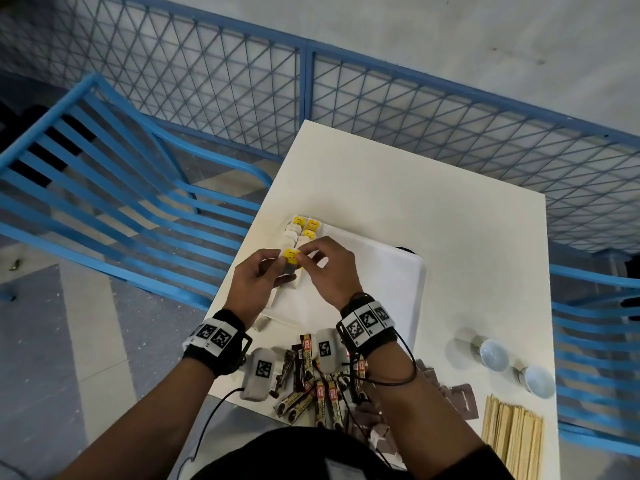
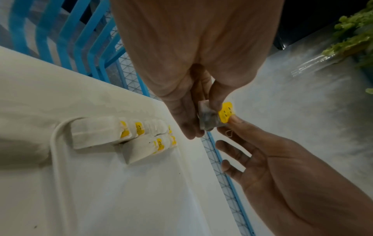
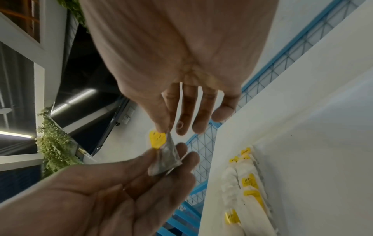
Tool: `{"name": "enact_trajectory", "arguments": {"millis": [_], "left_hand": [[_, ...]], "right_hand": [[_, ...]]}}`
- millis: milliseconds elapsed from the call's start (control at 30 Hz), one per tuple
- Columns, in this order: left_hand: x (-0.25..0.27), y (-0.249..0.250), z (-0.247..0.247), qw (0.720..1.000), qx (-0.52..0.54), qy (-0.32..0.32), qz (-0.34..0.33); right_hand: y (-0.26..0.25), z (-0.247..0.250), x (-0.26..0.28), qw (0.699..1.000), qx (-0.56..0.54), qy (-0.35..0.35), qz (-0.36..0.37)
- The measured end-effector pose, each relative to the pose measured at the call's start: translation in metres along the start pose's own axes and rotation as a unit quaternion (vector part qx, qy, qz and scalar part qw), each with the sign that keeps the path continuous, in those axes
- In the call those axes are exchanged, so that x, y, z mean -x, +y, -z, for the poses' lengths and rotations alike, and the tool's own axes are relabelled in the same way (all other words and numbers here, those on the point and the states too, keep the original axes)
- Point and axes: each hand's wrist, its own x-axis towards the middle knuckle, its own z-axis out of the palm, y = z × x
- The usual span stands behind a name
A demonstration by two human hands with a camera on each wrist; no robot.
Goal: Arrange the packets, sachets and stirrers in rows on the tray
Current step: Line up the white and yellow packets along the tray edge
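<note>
**tray_nerd:** While both hands hover over the white tray (image 1: 398, 271) in the head view, the left hand (image 1: 258, 284) cradles a tea bag (image 1: 289, 263) and the right hand (image 1: 329, 268) pinches its yellow tag (image 1: 290, 255). A short row of tea bags (image 1: 301, 232) already lies at the tray's far left. Coffee sachets (image 1: 311, 379) and wooden stirrers (image 1: 512, 434) sit near, off the tray.

**mug_life:** So mid tea-bag row, I'd guess. Left wrist view?

**tray_nerd:** Thumb and curled fingers (image 2: 217, 95) grip the bag, right fingertip (image 2: 235, 121) on the tag. Next move probably calls for laying it flat beside the row, tag lined up.

**mug_life:** Right wrist?

**tray_nerd:** Index tip and thumb nip the tag (image 3: 156, 138); the other fingers (image 3: 199, 118) are spread loose. Bag's string is hard to make out, and arms hide part of the sachet pile.
</note>
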Motion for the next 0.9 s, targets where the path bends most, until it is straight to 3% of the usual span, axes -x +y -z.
{"name": "enact_trajectory", "arguments": {"millis": [267, 500, 900], "left_hand": [[0.001, 0.006, 0.004, 0.996, -0.061, -0.055, -0.019], [0.0, 0.002, 0.008, 0.991, -0.126, -0.049, -0.023], [0.002, 0.003, 0.01, 0.99, -0.128, -0.052, -0.011]], "right_hand": [[-0.012, 0.004, -0.002, 0.996, 0.011, -0.013, 0.086], [-0.011, 0.002, 0.001, 0.996, 0.021, -0.004, 0.086], [-0.01, 0.001, -0.006, 0.997, 0.033, -0.016, 0.071]]}}
